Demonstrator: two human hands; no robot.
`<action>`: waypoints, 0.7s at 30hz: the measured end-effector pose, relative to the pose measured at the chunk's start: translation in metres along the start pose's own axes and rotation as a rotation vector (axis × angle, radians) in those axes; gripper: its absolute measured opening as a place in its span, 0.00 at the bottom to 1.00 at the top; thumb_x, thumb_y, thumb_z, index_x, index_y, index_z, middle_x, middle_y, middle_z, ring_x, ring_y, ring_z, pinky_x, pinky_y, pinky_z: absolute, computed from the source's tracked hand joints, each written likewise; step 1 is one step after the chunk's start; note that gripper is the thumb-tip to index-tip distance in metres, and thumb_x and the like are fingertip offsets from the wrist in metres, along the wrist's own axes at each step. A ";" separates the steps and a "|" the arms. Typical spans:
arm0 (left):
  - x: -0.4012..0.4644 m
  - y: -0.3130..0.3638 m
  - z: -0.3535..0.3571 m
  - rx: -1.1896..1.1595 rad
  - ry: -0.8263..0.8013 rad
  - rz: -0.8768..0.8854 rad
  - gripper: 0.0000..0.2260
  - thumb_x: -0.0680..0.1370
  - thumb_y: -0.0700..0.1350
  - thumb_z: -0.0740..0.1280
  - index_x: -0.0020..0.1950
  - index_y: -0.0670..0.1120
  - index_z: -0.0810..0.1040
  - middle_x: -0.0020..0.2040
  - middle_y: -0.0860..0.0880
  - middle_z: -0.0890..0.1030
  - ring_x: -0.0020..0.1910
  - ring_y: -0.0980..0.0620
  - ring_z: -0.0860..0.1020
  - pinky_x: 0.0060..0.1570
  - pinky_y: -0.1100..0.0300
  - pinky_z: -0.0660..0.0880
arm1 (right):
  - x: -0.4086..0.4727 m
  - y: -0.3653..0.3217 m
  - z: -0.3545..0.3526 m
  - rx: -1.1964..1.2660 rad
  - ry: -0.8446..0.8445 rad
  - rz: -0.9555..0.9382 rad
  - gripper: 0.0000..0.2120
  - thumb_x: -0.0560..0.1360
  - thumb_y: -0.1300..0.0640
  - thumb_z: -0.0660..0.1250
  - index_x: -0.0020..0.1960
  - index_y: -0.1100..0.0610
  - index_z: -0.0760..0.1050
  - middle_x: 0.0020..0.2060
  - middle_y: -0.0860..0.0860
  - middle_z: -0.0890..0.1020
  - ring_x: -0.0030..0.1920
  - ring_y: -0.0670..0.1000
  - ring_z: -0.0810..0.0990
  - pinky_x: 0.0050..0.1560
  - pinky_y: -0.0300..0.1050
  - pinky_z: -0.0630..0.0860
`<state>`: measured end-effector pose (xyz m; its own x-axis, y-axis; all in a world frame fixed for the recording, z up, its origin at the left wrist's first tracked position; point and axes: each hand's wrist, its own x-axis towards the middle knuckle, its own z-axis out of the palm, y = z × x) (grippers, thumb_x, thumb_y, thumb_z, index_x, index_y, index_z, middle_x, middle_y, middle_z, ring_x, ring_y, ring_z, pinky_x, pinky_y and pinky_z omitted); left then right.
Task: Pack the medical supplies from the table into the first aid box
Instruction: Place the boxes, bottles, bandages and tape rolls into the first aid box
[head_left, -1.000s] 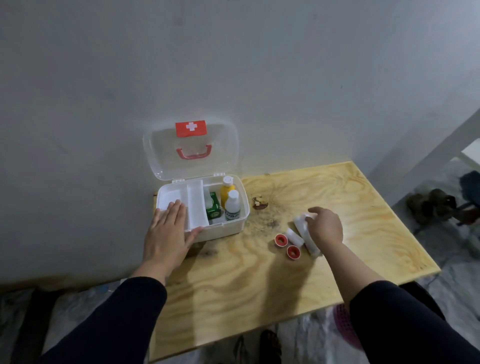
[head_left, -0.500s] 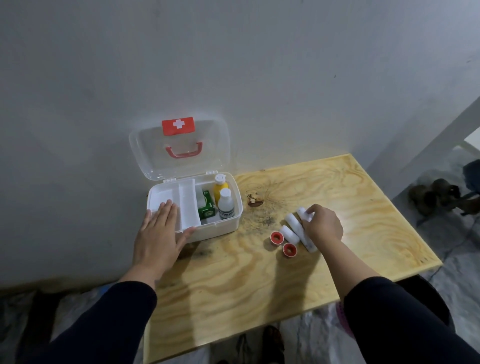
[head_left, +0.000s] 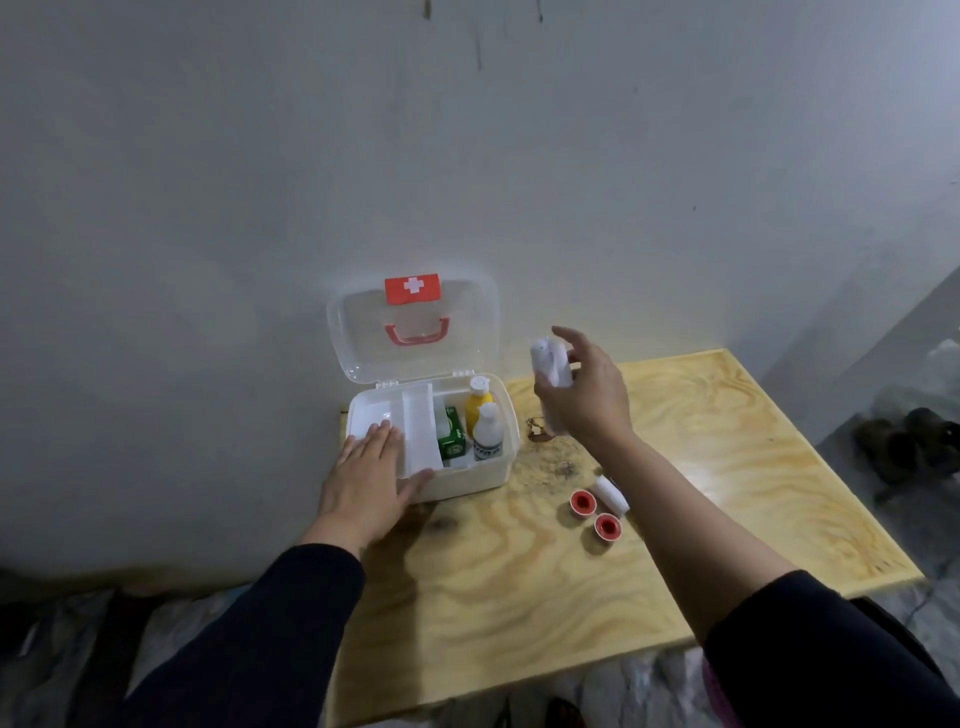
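Bracing hand: your left hand (head_left: 370, 477) lies flat, fingers spread, on the first aid box (head_left: 457, 480) rim.
Carrying hand: your right hand (head_left: 589, 395) pinches white gauze rolls (head_left: 549, 371) above the table (head_left: 519, 597), beside the box.
Handling: likely light, soft; grip mid-length.
Left over: one roll (head_left: 613, 494), two red-cored tapes (head_left: 583, 502).

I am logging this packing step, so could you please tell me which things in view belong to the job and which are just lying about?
Belongs to the job:
- first aid box, steadied by left hand
- white rolls in right hand
- white roll on table
- two red-cored tape rolls

Lying about:
- shoes on the floor
- dark brown spot beside the box
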<state>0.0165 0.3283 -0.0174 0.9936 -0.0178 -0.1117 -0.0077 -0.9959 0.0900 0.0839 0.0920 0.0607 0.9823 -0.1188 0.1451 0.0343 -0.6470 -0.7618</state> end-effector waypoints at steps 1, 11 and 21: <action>0.001 0.000 -0.003 -0.004 -0.004 0.002 0.35 0.78 0.65 0.49 0.77 0.43 0.56 0.79 0.45 0.55 0.77 0.49 0.53 0.75 0.53 0.48 | -0.002 -0.013 0.005 0.021 -0.019 -0.044 0.25 0.70 0.51 0.68 0.66 0.44 0.68 0.59 0.51 0.78 0.53 0.53 0.79 0.51 0.51 0.78; 0.001 0.003 -0.009 0.054 -0.026 -0.002 0.32 0.79 0.65 0.48 0.72 0.42 0.60 0.73 0.45 0.64 0.70 0.46 0.63 0.71 0.51 0.59 | -0.040 -0.043 0.071 0.036 -0.202 -0.284 0.19 0.75 0.55 0.66 0.65 0.47 0.68 0.62 0.51 0.73 0.54 0.51 0.77 0.52 0.45 0.77; -0.002 0.002 -0.004 -0.063 -0.010 -0.030 0.36 0.78 0.66 0.50 0.78 0.44 0.51 0.79 0.47 0.51 0.78 0.51 0.47 0.71 0.58 0.39 | -0.053 -0.007 0.097 -0.091 -0.358 -0.256 0.17 0.75 0.61 0.63 0.63 0.56 0.68 0.63 0.56 0.72 0.54 0.57 0.77 0.50 0.49 0.75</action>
<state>0.0148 0.3265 -0.0128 0.9921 0.0113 -0.1250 0.0299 -0.9885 0.1482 0.0490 0.1764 -0.0029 0.9469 0.3109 0.0818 0.2835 -0.6874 -0.6687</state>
